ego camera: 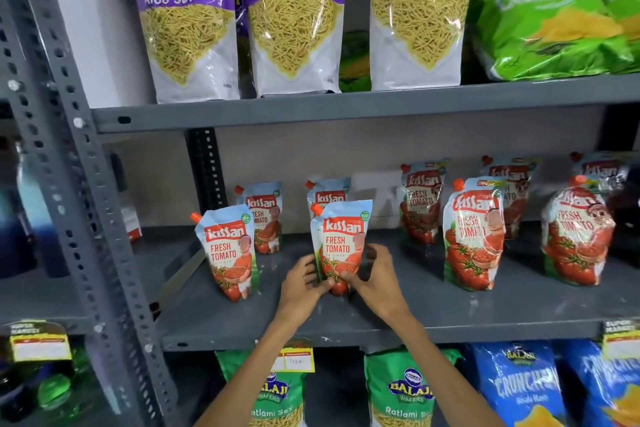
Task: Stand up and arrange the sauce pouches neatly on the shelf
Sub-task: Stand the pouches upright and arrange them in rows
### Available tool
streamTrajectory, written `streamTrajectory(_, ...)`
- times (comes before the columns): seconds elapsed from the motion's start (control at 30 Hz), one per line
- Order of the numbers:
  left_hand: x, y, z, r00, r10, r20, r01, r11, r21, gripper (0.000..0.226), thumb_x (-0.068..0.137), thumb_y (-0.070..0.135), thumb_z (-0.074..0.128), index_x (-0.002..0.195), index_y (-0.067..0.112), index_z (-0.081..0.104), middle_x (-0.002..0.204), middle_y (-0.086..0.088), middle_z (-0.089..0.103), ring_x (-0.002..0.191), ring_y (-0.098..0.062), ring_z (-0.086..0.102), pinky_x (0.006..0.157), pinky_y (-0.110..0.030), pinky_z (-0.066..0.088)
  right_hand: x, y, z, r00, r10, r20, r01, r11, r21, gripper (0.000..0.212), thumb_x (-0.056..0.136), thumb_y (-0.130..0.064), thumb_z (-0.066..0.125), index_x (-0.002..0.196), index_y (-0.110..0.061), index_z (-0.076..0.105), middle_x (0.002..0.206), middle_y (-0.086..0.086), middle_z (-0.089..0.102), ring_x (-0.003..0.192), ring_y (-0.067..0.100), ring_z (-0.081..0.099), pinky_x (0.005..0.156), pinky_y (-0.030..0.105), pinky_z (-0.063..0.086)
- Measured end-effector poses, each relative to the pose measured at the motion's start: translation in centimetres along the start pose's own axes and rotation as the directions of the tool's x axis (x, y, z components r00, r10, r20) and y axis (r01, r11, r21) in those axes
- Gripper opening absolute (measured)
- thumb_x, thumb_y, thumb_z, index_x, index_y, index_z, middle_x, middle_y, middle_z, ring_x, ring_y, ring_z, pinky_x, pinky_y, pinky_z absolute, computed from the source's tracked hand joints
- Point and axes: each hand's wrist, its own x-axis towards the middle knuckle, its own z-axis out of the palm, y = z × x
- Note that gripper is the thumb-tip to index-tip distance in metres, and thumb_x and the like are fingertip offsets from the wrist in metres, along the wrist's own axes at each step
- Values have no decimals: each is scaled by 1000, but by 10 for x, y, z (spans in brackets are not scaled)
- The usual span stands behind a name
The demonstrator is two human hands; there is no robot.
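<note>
My arms: both reach up from the bottom of the view to the middle shelf (pixel 485 315).
Bags below: green snack bags (pixel 401 392) and blue chip bags (pixel 519 388) sit on the shelf under my arms.
Price tag: a yellow tag (pixel 298 359) hangs on the front edge of the middle shelf, just left of my arms.
My left hand (pixel 304 284): its fingers are closed on the lower left side of the pouch I hold.
My right hand (pixel 374 281): its fingers are closed on the lower right side of the same pouch.
Pouch I hold (pixel 341 243): a red and blue tomato sauce pouch, standing up on the middle shelf, near the front, with its orange cap at the top left.
Left pouch (pixel 227 253): stands at the front, well apart from the one I hold, and leans a little.
Big pouches on the right: one (pixel 472 236) and another (pixel 576 236) stand at the front.
Back pouches: one small pouch (pixel 265 215) stands behind the left pouch, and one (pixel 327 192) stands just behind the pouch I hold. Three more big ones (pixel 420 199) stand at the back on the right.
Top shelf: three purple and white snack bags (pixel 294 21) stand in a row, with green bags (pixel 550 31) lying beside them on the right.
Frame: a gray metal post (pixel 69 149) with holes goes up the left side.
</note>
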Motion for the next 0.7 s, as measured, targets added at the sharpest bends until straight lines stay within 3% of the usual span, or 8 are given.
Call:
streamTrajectory(0.1,-12,-2,-18,994,52,-99,-49,998,35,53,78,17,82,126,23,60,118,8,65,106,-10,63,91,-26,52,-17,-19,4,946,-68,-318,73,997,2,46,76,-31,79,107,-18,47,106,-1,47,89,3,50,79,12,43)
streamTrajectory(0.17,-21,-3,-37,978,84,-193,-82,997,14,38,81,17,80,113,26,64,113,8,68,101,-11,65,85,-24,53,-29,-42,16,904,-123,-409,165,984,69,29,83,-28,72,95,-18,48,93,1,51,79,4,51,67,8,41)
streamTrajectory(0.23,-30,-4,-60,941,92,-326,-104,994,-22,27,82,12,78,105,19,64,105,2,69,93,-16,66,78,-25,54,-33,-61,38,926,-179,-332,227,967,112,22,87,-27,68,85,-18,49,78,2,54,68,10,52,59,13,40)
streamTrajectory(0.3,-35,-10,-85,888,89,-451,-112,993,-25,27,82,6,76,104,13,62,100,-3,67,84,-14,65,72,-24,54,-29,-74,68,959,-242,-149,256,963,85,18,88,-28,67,82,-19,52,73,0,58,66,12,55,60,17,43)
streamTrajectory(0.4,-34,-26,-125,829,113,-548,-107,993,43,40,78,1,76,111,13,56,108,-5,62,83,-3,61,76,-28,52,-18,-84,113,966,-237,107,228,970,85,24,85,-26,70,102,-18,56,96,2,64,86,14,63,73,24,51)
streamTrajectory(0.53,-18,-43,-159,904,-6,-427,43,996,77,67,79,17,81,135,9,44,127,-3,52,111,-18,54,92,-29,44,-3,-86,152,945,-157,288,127,985,120,63,79,-27,77,131,-11,44,126,0,58,114,12,56,95,26,45)
streamTrajectory(0.63,-6,-47,-168,975,-84,-206,86,996,1,70,85,11,75,145,8,38,134,-12,59,121,-28,58,103,-40,48,2,-85,166,933,-93,348,61,993,103,68,79,-22,77,136,-12,42,128,2,61,118,15,57,95,24,43)
streamTrajectory(0.7,1,-49,-172,981,-94,-167,95,996,-4,67,85,5,74,143,8,40,132,-18,62,119,-32,61,103,-45,50,1,-85,170,943,-96,318,83,995,56,61,80,-18,76,133,-10,46,128,6,64,118,20,59,92,23,42)
